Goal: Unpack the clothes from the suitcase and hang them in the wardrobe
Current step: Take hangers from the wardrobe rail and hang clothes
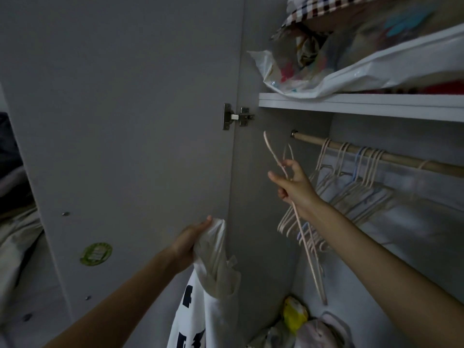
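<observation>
My right hand is up inside the wardrobe, fingers curled round the neck of a pale hanger that hangs free of the rail, its hook pointing up toward the hinge and its long arm trailing down toward the floor of the cupboard. My left hand grips a bunch of pale cloth at the top of a white garment with dark lettering, which hangs below it just in front of the open door; there may be a second hanger folded into that cloth, but I cannot tell. As I judge it, the step is to marry the two: I would bring the hanger down to the collar, feed one arm in and then the other while the left hand keeps the neck open, and only then lift the hook to the rail, choosing the bare stretch left of the empty hangers crowded there so nothing tangles. The light is dim and the interior grey. A white shelf above carries a plastic bag and checked fabric; a yellow packet and pinkish bundles lie at the bottom. The suitcase is not in view.
</observation>
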